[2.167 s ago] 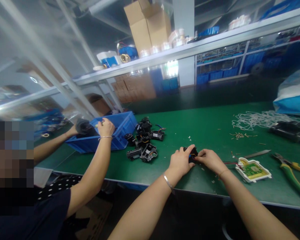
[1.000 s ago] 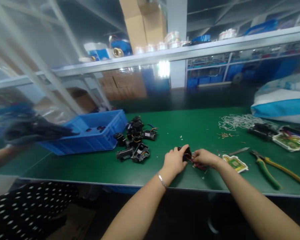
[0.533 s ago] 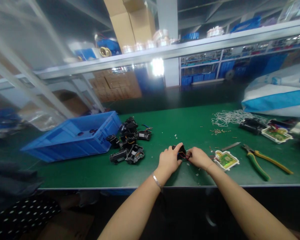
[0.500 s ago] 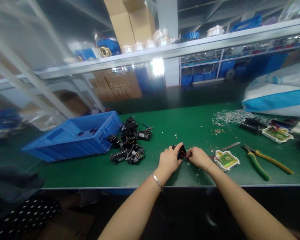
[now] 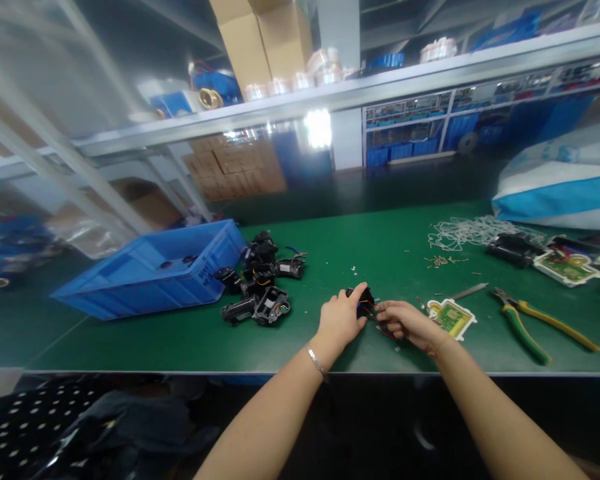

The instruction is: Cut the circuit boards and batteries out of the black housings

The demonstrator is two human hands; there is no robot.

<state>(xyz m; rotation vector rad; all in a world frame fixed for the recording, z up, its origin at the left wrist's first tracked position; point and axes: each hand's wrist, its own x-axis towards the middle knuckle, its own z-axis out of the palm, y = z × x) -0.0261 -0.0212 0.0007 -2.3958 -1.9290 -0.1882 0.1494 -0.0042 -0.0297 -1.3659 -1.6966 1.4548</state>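
My left hand is wrapped round a small black housing near the front of the green bench, partly hiding it. Thin red and dark wires come out of the housing's right side. My right hand has its fingers pinched on these wires, just right of the housing. Beside that hand lies a green circuit board in a white frame. Farther right are a grey pen-like tool and pliers with green and yellow handles, their jaws pointing away from me.
A blue crate stands on the left, with several black motor-like parts heaped beside it. White cord, small brass-coloured pins and another framed board lie at the right. A shelf crosses above the bench.
My right hand has turned and opened up somewhat, drawing slightly right along the wires, and now covers part of the white frame's left side. My left hand stays on the housing.
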